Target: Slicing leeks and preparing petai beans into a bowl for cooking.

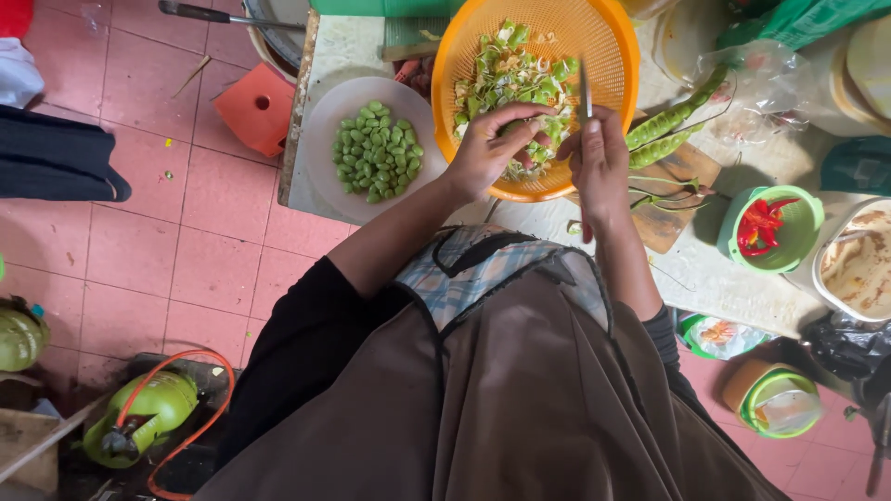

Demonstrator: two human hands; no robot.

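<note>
As we look down from above, we see our own two arms reaching out over a pale worktop, both hands held above an orange colander that holds green pod scraps and peelings. Our left hand is curled, its fingertips pinching a small green bean pod over the near side of the colander. Our right hand is closed around the handle of a small knife, whose thin blade points up and away from us, just beside the pod. To the left of the colander sits a pale round plate heaped with shelled green beans. To the right, long green bean pods lie across a wooden cutting board. Further right stands a small green bowl holding red chillies, and beyond it a white bowl smeared with brown paste. We wear a brown apron over a checked shirt. Below the worktop the floor is pink tile, with a green gas cylinder and its orange hose at the lower left
</note>
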